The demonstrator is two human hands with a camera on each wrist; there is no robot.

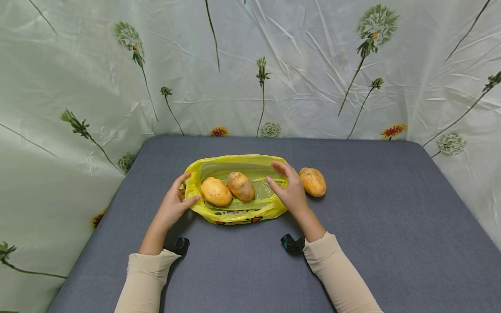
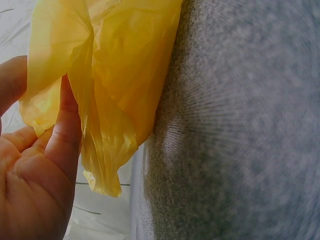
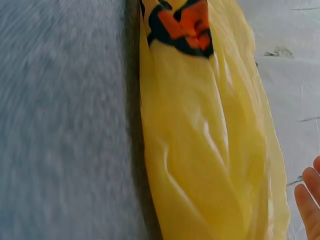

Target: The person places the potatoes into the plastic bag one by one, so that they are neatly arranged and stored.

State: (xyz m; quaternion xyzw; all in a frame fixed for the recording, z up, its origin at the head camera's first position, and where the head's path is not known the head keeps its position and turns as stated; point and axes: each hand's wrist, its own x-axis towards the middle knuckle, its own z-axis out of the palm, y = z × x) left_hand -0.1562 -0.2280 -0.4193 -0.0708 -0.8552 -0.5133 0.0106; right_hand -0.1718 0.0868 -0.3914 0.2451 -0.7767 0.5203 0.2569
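Note:
A yellow plastic bag (image 1: 235,217) lies mouth-up, with its rim spread wide. Inside it, side by side, are a paler potato (image 1: 216,191) and a browner potato (image 1: 241,187). My left hand (image 1: 172,204) pinches the bag's left rim between thumb and fingers; in the left wrist view, the yellow film (image 2: 125,65) hangs in folds across those fingers. Over the right end of the bag is my right hand (image 1: 292,191), thumb and fingers spread and holding nothing. In the right wrist view its fingertips (image 3: 311,207) show beside the bag's rim.
Just right of the bag, near my right hand, a third potato (image 1: 312,182) rests on the grey table (image 1: 391,243). Behind the table hangs a pale curtain (image 1: 313,78) with a flower print. Dark wrist devices (image 1: 291,244) sit by both sleeves.

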